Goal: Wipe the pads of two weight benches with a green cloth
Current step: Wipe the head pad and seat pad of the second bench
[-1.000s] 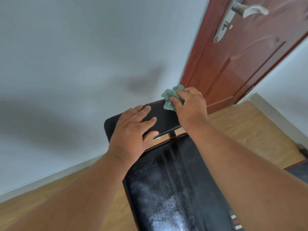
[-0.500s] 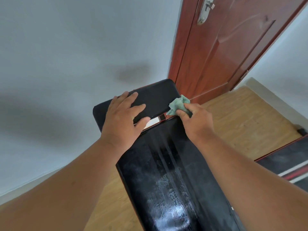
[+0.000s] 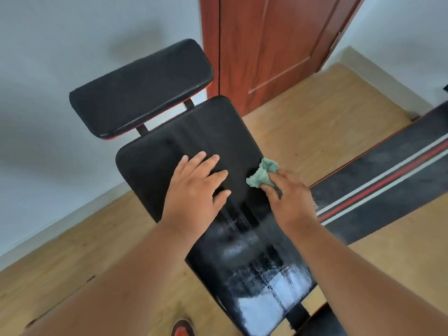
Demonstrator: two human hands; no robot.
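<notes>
A black weight bench stands in front of me, with a long back pad (image 3: 194, 132) and a separate head pad (image 3: 140, 86) at its far end. My left hand (image 3: 196, 187) lies flat on the back pad, fingers straight and spread. My right hand (image 3: 288, 197) grips a bunched green cloth (image 3: 261, 175) and holds it against the pad's right edge. The near part of the pad shines with wet streaks. A second bench pad (image 3: 388, 170), black with red and white stripes, runs across the right side.
A red-brown door (image 3: 271, 44) stands behind the bench beside a pale wall (image 3: 72, 32). The wooden floor (image 3: 315, 112) surrounds both benches. A red and black shoe (image 3: 181, 328) shows at the bottom edge.
Both hands have slid back toward me, from the head pad end down onto the middle of the long back pad. My view has tilted down, so more of the bench shows.
</notes>
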